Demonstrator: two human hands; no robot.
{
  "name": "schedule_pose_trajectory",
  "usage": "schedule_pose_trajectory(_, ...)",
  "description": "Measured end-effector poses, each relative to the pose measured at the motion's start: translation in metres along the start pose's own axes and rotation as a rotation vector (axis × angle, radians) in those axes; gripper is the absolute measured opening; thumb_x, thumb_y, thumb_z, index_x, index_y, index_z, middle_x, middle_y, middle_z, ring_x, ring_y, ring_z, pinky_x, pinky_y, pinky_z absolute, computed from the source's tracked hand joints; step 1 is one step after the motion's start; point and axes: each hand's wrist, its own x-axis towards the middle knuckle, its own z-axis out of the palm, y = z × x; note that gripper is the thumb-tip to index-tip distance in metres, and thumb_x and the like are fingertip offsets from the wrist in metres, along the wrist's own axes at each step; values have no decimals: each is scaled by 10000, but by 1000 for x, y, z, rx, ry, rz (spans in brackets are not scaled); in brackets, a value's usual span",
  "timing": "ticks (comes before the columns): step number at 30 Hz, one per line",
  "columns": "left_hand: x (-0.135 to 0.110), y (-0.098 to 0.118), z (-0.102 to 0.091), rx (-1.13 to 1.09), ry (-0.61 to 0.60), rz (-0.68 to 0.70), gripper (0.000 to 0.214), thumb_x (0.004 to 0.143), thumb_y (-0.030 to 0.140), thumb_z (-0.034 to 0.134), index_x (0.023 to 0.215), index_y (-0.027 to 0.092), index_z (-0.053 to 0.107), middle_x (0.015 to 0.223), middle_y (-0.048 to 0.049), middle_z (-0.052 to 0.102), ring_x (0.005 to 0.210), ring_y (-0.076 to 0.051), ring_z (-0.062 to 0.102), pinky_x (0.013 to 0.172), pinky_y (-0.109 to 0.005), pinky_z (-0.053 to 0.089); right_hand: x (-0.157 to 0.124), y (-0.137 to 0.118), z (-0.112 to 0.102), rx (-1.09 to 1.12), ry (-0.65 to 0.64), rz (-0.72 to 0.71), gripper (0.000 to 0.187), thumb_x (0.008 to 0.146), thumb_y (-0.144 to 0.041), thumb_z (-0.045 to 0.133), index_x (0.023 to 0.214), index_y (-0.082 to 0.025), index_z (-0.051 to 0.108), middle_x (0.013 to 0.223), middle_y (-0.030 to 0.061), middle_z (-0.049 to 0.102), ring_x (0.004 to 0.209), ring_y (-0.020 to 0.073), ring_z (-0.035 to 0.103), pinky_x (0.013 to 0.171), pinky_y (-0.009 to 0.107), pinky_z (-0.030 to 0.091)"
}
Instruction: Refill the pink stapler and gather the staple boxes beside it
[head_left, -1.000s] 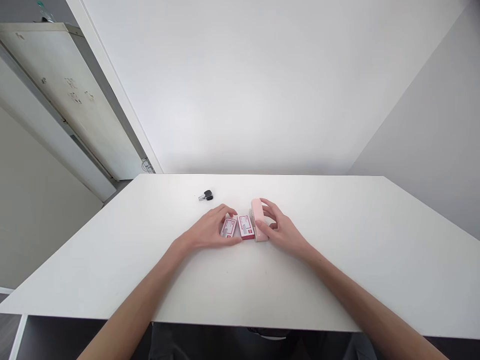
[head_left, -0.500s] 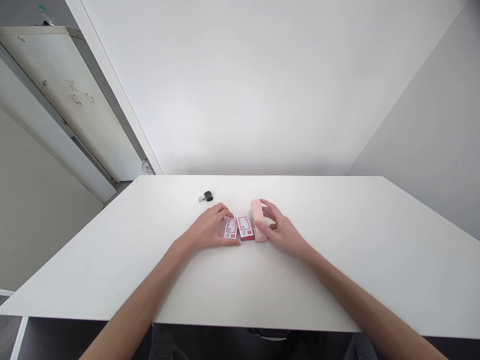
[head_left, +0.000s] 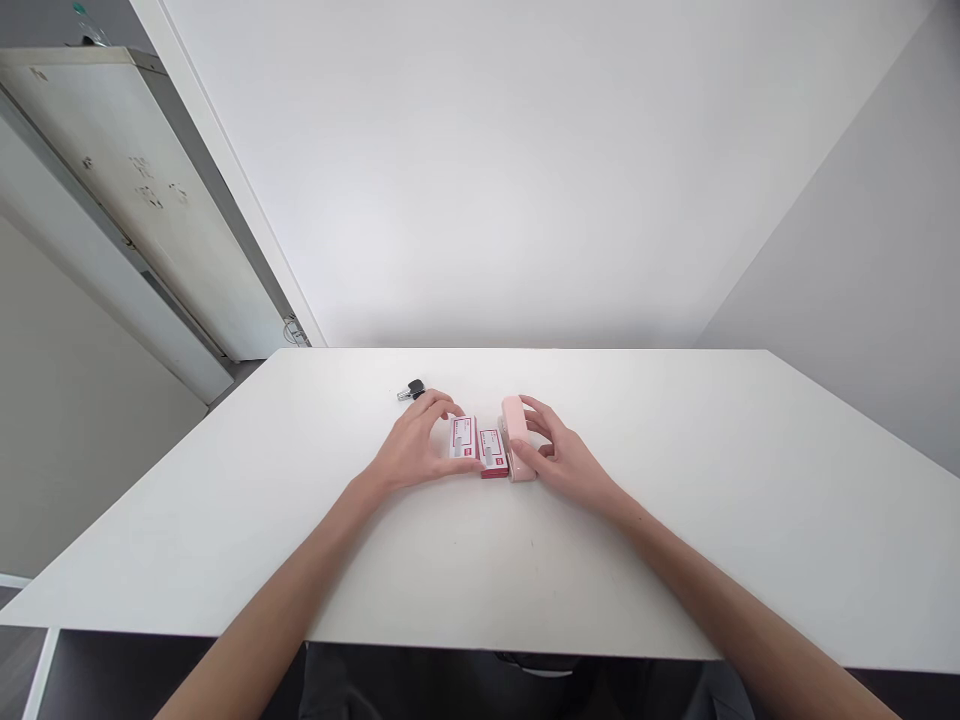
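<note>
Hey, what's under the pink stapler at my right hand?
White tabletop shows around the stapler, with a red-and-white box just to its left. Whatever lies directly beneath is covered by the stapler itself, and your right hand hides part of its right side.

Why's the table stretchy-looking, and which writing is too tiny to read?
Head view: the white flat-topped table flares toward its near edge, probably from closeness and a wide lens; head view: fine print on the two small red-and-white rectangular boxes is too tiny to read.
</note>
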Motion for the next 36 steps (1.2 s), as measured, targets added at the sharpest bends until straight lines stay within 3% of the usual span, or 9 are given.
schedule_pose_trajectory(7, 1, 18, 33, -76, 180, -22, 670, 636, 620, 907, 1160, 276, 671, 1271, -96, 528, 1228, -310, 539, 1052, -480, 481, 3, -2, 1, 12, -3, -12, 656, 1008, -505, 579, 1591, -348, 323, 1577, 111, 525, 1453, 298, 501, 836, 408, 607)
schedule_pose_trajectory(12, 1, 23, 41, -20, 68, -123, 749, 689, 681, 840, 1308, 303, 654, 1025, -39, 589, 930, -245, 592, 924, -451, 493, 3, -2, 1, 6, -5, -26, 640, 1011, -494, 578, 1584, -350, 333, 1563, 104, 540, 1444, 292, 512, 845, 407, 598)
schedule_pose_trajectory(14, 0, 25, 40, -49, 32, -149, 681, 808, 663, 740, 1361, 288, 605, 875, 7, 589, 802, -207, 584, 910, -436, 479, 2, -2, 1, 5, -5, -22, 642, 1012, -496, 577, 1588, -357, 330, 1566, 101, 539, 1441, 292, 515, 842, 405, 599)
schedule_pose_trajectory(17, -1, 27, 37, -159, 26, -230, 476, 1014, 591, 446, 1345, 267, 557, 740, 40, 565, 695, -184, 561, 814, -386, 475, 1, -1, 0, 3, -3, -15, 644, 1010, -500, 578, 1591, -362, 338, 1572, 106, 534, 1430, 303, 528, 838, 411, 604)
schedule_pose_trajectory(19, -1, 28, 37, -225, 5, -278, 456, 1062, 561, 311, 1334, 269, 530, 721, 41, 578, 675, -185, 563, 719, -356, 463, 1, 0, -1, 9, -3, -11, 647, 1009, -499, 579, 1594, -360, 338, 1574, 110, 531, 1434, 307, 527, 843, 416, 609)
schedule_pose_trajectory(25, 0, 31, 39, -271, -68, -288, 520, 985, 607, 497, 1383, 272, 490, 796, 32, 645, 679, -176, 598, 628, -321, 465, 1, 0, 0, 61, -4, -6, 665, 1004, -499, 594, 1597, -355, 332, 1590, 116, 510, 1466, 303, 492, 879, 430, 621)
schedule_pose_trajectory(29, 1, 31, 40, -270, -60, -292, 528, 980, 631, 500, 1360, 265, 490, 790, 36, 634, 645, -170, 567, 620, -324, 463, 1, 1, 0, 73, -4, 2, 672, 1000, -506, 601, 1600, -363, 332, 1598, 116, 499, 1460, 312, 496, 894, 450, 619)
schedule_pose_trajectory(32, 2, 24, 38, -214, 49, -282, 430, 1039, 578, 395, 1288, 254, 527, 861, 1, 644, 737, -188, 595, 708, -349, 497, 0, 2, 0, 63, -3, 14, 672, 1005, -506, 598, 1603, -369, 323, 1599, 107, 500, 1458, 303, 499, 911, 449, 615)
schedule_pose_trajectory(36, 4, 5, 35, 123, 317, -203, 336, 1028, 431, 445, 1254, 204, 549, 1228, -133, 614, 1179, -297, 561, 1062, -505, 442, 0, 2, 1, 40, 1, 8, 661, 1013, -504, 585, 1603, -368, 321, 1582, 104, 521, 1481, 294, 475, 926, 442, 610)
